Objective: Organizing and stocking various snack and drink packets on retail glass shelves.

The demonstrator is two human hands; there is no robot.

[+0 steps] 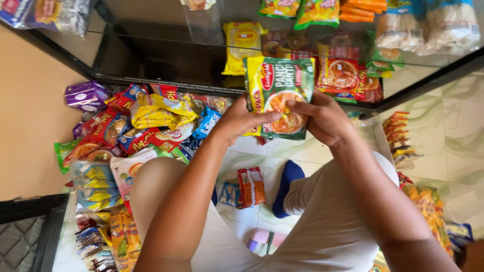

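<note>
fingers (272,117) of the left hand (241,120) and of the right hand (322,118) pinch the lower half of a green-and-yellow instant noodle multipack (278,83) from either side, both equally near. it hangs upright in the air before the glass shelf (151,55), long axis vertical, printed face toward the camera, top edge pointing away, above the snack packets (146,123) heaped on the floor (443,136).

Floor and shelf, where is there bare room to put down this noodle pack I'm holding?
Bare tile lies below the noodle pack, between the snack pile and the blue sock. The dark left part of the glass shelf looks empty too. The floor on the left and the shelf's right side, by the red packets, are crowded.
</note>
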